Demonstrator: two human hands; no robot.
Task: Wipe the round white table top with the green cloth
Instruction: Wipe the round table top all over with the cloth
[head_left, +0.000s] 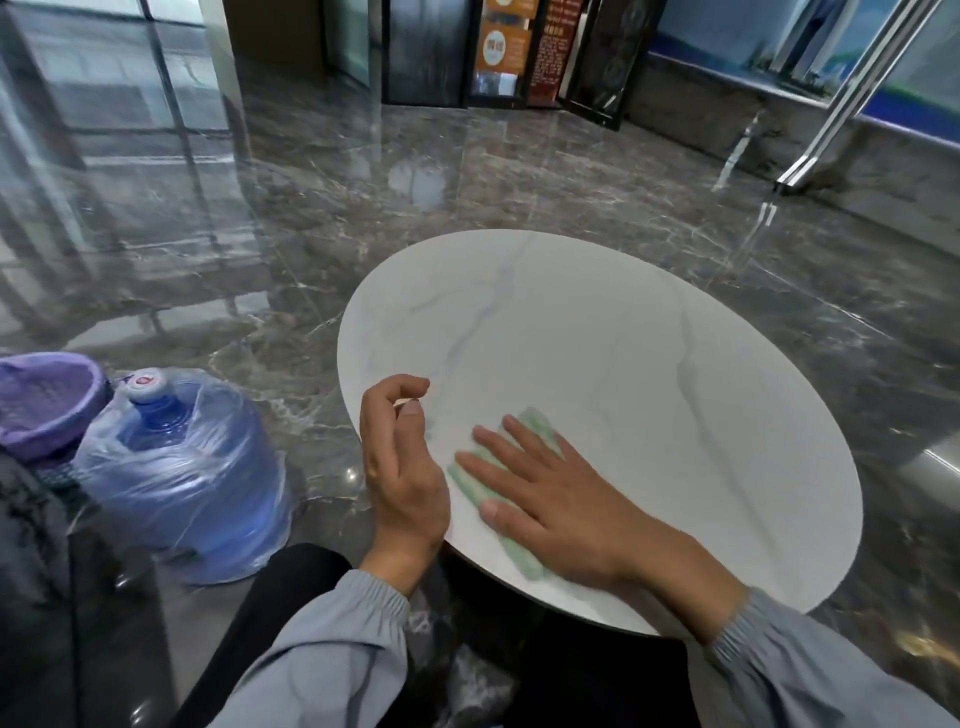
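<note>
While left hand (401, 467) hangs loosely curled, right hand (563, 514), spread, presses green cloth (543, 430).

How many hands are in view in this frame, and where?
2. The right hand lies flat on the folded green cloth on the round white table top; the left hand, loosely curled and empty, is by the top's left rim.
</note>
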